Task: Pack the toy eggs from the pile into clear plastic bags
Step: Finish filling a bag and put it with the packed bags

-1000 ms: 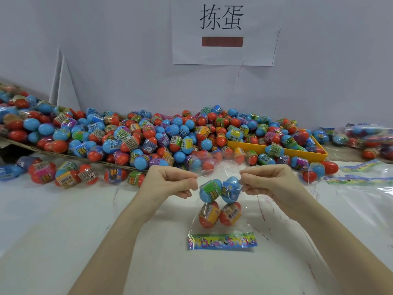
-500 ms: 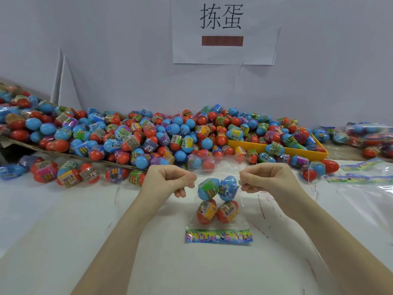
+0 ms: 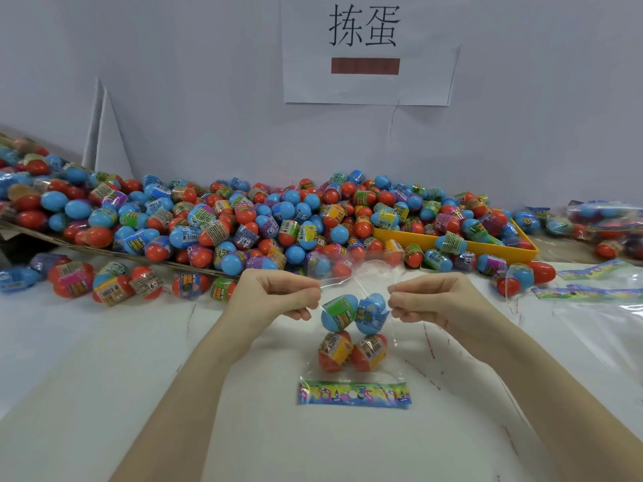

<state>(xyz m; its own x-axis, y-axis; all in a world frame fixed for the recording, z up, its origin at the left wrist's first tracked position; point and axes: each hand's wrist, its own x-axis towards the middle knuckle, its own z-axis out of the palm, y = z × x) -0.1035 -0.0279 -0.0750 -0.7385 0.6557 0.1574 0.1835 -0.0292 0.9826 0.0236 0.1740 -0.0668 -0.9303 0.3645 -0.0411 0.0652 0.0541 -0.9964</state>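
Note:
A clear plastic bag (image 3: 400, 337) with a colourful printed header strip (image 3: 355, 394) lies on the white table in front of me, header toward me. Several toy eggs (image 3: 351, 328) sit inside it, two blue ends up and two red ends down. My left hand (image 3: 275, 297) pinches the bag's open top edge on the left. My right hand (image 3: 435, 300) pinches the same edge on the right. A big pile of blue-and-red toy eggs (image 3: 243, 224) stretches along the wall behind my hands.
A yellow tray (image 3: 487, 250) full of eggs stands at the right of the pile. Filled bags (image 3: 598, 224) and flat bags (image 3: 591, 290) lie at the far right. A cardboard sheet (image 3: 34, 234) slopes under the pile's left part. A paper sign (image 3: 368, 46) hangs on the wall.
Both hands have kept their pinch on the bag's top edge, moving slightly apart. The bag with its eggs has settled a little toward me.

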